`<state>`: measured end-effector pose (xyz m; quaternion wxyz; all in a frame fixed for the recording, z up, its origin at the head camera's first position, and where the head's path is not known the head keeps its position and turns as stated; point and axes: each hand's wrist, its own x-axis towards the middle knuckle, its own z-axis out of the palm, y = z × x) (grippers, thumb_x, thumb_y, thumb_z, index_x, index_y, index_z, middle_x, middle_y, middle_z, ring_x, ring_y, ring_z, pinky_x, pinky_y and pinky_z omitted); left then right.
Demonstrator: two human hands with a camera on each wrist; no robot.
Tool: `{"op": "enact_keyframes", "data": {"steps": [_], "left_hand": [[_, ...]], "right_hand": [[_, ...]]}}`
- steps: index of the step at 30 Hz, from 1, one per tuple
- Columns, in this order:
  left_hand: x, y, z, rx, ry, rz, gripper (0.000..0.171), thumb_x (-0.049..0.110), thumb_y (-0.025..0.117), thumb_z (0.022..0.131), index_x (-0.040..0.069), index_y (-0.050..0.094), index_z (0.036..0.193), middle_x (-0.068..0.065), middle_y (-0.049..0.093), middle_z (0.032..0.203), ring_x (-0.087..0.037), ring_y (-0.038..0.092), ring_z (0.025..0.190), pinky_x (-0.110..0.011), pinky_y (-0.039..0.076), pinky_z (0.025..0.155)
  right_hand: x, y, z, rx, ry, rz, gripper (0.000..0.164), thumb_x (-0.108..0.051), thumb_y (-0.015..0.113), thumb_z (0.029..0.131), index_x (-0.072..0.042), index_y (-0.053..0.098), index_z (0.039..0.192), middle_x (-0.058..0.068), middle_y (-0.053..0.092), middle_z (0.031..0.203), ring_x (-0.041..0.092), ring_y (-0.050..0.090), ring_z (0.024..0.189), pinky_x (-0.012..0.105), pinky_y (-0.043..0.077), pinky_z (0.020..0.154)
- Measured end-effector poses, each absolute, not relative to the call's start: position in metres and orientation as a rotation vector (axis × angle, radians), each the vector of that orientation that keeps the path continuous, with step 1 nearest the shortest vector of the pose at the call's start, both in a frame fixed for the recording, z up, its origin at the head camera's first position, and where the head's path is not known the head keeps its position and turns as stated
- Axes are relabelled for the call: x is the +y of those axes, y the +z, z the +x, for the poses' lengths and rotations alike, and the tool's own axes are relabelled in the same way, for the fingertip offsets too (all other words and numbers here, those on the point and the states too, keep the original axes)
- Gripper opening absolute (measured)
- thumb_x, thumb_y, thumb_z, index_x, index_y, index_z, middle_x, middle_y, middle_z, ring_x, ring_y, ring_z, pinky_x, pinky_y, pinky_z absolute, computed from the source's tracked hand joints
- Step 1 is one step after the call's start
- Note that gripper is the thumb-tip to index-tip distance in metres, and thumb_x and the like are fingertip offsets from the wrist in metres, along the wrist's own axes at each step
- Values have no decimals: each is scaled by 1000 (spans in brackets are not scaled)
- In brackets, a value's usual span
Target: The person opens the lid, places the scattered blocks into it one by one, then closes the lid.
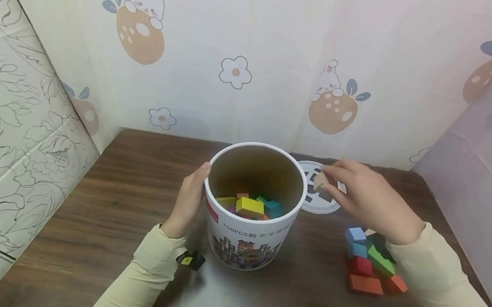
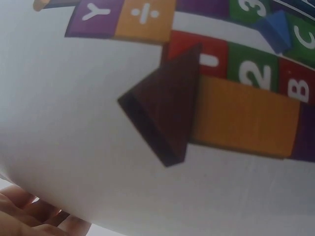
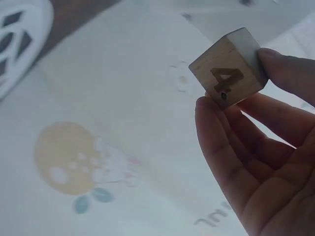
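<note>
The right hand (image 1: 361, 198) pinches, in a narrow grip, a wooden cube (image 3: 229, 71) marked 4, right of the tapered bucket (image 1: 249, 231), whose side the left hand (image 1: 188, 201) holds. Angular painted blocks (image 1: 361, 266) lie on the grained worktop (image 1: 130, 193).

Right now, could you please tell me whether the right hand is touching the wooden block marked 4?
Touching: the right wrist view shows the right hand pinching the wooden block between thumb and fingers.

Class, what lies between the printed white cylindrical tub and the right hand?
Head view: a round white lid, and the pale wooden cube the right hand pinches.
</note>
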<state>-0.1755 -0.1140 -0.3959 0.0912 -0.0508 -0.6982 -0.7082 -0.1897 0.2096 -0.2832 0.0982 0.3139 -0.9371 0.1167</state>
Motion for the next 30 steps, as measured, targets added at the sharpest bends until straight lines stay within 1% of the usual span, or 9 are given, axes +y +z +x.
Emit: {"op": "enact_keyframes", "data": {"steps": [2, 5, 10, 13, 17, 24, 30], "left_hand": [[-114, -396, -175, -2078, -2103, -152, 50, 49, 37, 100, 16, 61, 130, -11, 62, 127, -29, 55, 118, -52, 43, 104], [-114, -395, -175, -2081, -2102, -161, 51, 50, 37, 100, 16, 60, 130, -11, 62, 128, -29, 55, 119, -52, 43, 104], [-114, -395, -175, -2079, -2105, -173, 51, 51, 37, 101, 17, 60, 131, -12, 61, 129, -32, 54, 121, -54, 43, 104], [-114, -395, -175, -2072, -2111, -174, 51, 50, 37, 101, 16, 60, 131, -13, 61, 129, -34, 53, 121, -55, 43, 104], [-114, -396, -175, -2066, -2114, -179, 51, 49, 37, 101, 15, 60, 131, -14, 61, 129, -35, 53, 121, -55, 43, 104], [-113, -395, -175, -2067, -2099, -168, 51, 48, 36, 101, 13, 60, 131, -12, 62, 128, -29, 56, 116, -51, 45, 102], [-113, -395, -175, -2086, -2092, -133, 52, 47, 35, 102, 12, 60, 130, -13, 62, 127, -28, 57, 115, -48, 47, 101]], "right_hand": [[204, -274, -190, -2740, 355, 953, 43, -23, 78, 83, -7, 67, 122, 8, 67, 105, 21, 65, 89, 39, 60, 76], [194, -264, -192, -2691, 401, 1011, 41, -21, 77, 84, -8, 67, 122, 7, 67, 106, 20, 64, 89, 39, 59, 76], [173, -256, -200, -2650, 430, 1118, 37, -21, 77, 84, -10, 68, 119, 5, 67, 105, 18, 63, 89, 34, 58, 74], [159, -257, -205, -2645, 432, 1199, 35, -22, 76, 85, -9, 69, 117, 6, 68, 105, 18, 64, 89, 34, 59, 75], [141, -261, -209, -2641, 439, 1314, 35, -22, 75, 87, -7, 69, 117, 7, 68, 104, 19, 65, 90, 35, 59, 80], [115, -269, -212, -2631, 356, 1442, 34, -25, 72, 89, -5, 70, 116, 6, 67, 100, 17, 62, 87, 31, 57, 80], [102, -276, -215, -2693, 338, 1476, 30, -24, 72, 89, -7, 71, 114, 3, 66, 94, 15, 60, 83, 27, 57, 79]]}}
